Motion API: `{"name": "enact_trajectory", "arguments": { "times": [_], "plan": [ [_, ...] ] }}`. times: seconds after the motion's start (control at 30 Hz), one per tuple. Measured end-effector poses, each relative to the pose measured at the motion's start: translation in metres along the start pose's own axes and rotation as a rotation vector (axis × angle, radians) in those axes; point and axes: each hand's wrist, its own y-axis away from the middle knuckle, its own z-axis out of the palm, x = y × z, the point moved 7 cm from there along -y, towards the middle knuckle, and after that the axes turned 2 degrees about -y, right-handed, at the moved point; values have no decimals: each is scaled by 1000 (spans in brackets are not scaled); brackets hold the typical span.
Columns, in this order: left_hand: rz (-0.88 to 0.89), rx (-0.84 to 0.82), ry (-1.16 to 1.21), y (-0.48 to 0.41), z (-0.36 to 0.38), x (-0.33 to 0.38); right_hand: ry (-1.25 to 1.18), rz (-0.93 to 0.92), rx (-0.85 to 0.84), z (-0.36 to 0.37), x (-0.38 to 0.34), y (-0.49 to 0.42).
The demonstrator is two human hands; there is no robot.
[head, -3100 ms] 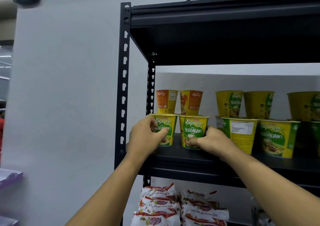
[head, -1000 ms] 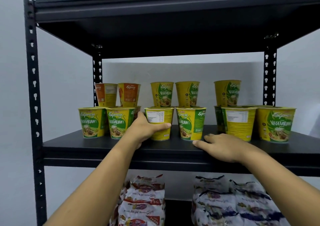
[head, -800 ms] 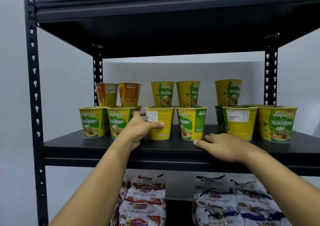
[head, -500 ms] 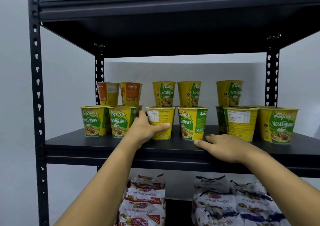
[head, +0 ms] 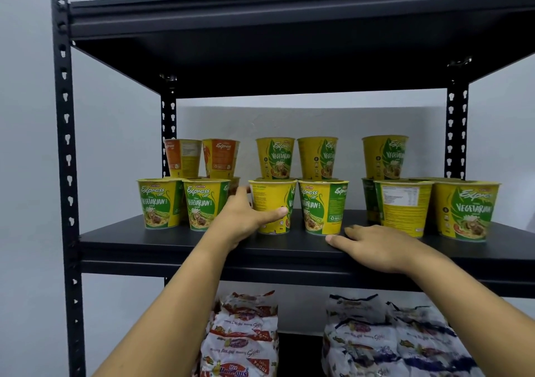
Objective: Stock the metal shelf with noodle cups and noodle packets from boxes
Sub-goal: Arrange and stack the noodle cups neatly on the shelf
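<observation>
While the left hand (head: 246, 217) was wrapped round the noodle cup (head: 269, 197), its thumb (head: 276, 211) laid across the lower front and its fingers (head: 241, 193) reaching round the left side toward the back, the cup stood upright on the middle board of the metal shelf (head: 173, 242). It was third from the left in the front row, with its small-print panel facing out where the neighbours showed their green label. Its long axis ran straight up, and the hand lay to its left and front, so any turn to bring the label forward would likely go about that upright axis. The next cup (head: 322, 206) to the right stood just beside it, rims nearly touching, leaving little room there. The right hand (head: 376, 246) lay flat on the board, fingers straight, holding nothing, just in front of that next cup and farther from the held one.
</observation>
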Motion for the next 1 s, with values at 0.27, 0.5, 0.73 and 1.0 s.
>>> {"name": "enact_trajectory", "arguments": {
  "times": [0.27, 0.5, 0.73, 1.0],
  "plan": [
    [-57, -4, 143, -3, -3, -6, -10, -2, -8, -1, -2, 3],
    [16, 51, -155, 3, -3, 3, -7, 2, -8, -1, -2, 3],
    [-39, -20, 94, 3, -1, 2, -4, 4, -11, -2, -3, 5],
    [20, -7, 38, 7, -1, 6, -7, 6, -12, -2, -4, 6]
  ]
}}
